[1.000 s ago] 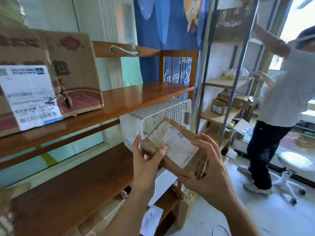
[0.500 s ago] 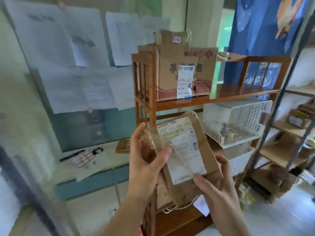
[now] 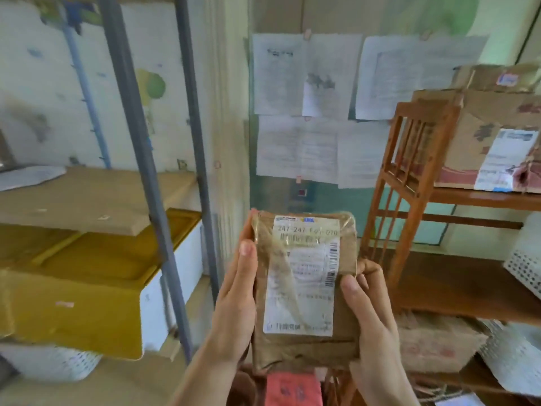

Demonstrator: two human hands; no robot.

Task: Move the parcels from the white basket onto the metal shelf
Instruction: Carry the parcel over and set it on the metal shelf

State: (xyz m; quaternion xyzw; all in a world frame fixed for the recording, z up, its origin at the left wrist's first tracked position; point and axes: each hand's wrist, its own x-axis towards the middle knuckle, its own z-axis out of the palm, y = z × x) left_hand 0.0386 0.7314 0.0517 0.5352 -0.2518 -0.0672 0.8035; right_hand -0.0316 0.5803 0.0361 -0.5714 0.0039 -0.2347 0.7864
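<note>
Both hands grip one brown parcel (image 3: 304, 288), left hand (image 3: 237, 300) and right hand (image 3: 369, 306) on its sides, label toward the person, probably for reading; the metal shelf (image 3: 152, 177) stands left.

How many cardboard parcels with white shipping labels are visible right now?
2. A small brown parcel is held upright between the left hand and right hand. A larger box sits on the wooden shelf at right. Others may be hidden.
</note>
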